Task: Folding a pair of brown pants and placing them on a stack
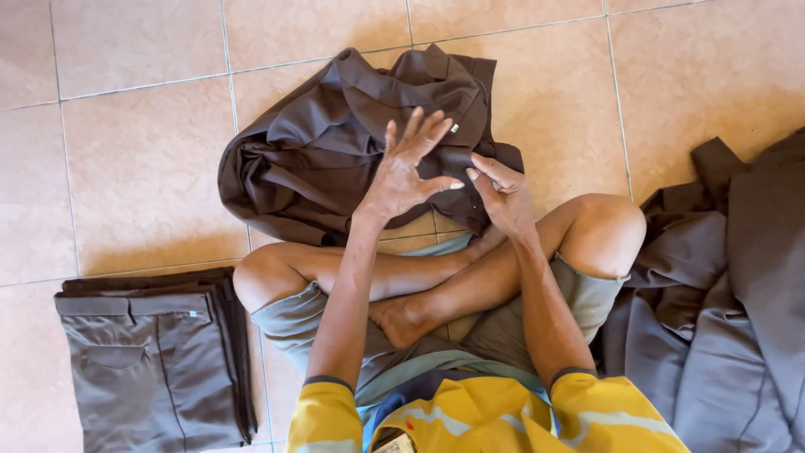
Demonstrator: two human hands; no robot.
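Crumpled garment: a dark brown piece of clothing [335,143] is seen bunched on the tiled floor [142,159] directly ahead of the crossed legs, its folds loose and uneven, a collar or waistband edge turned up at the far side.

Left hand: the left hand [407,168] is held above the near edge of the garment, palm down, fingers spread wide and fanned apart — nothing is gripped by it.

Right hand: the right hand [501,193] is raised just beside the left, its fingers loosely curled and the fingertip drawn toward the left thumb; whether something thin, such as a thread, is pinched there cannot be told from this view.

Contact: neither hand is clearly pressed onto the cloth; both appear to be lifted a little over it.

Legs: the crossed legs [436,285] are folded between the body and the garment, knees pointing outward, one foot tucked at the centre.

Folded trousers: a neat stack of folded trousers [159,361] in the same brown is laid on the floor to the left, well apart from the hands.

Loose pile: more dark cloth [729,294] is heaped at the right — unfolded, touching the right knee.

Clothing worn: grey shorts and a yellow shirt [478,415] are visible at the bottom edge.
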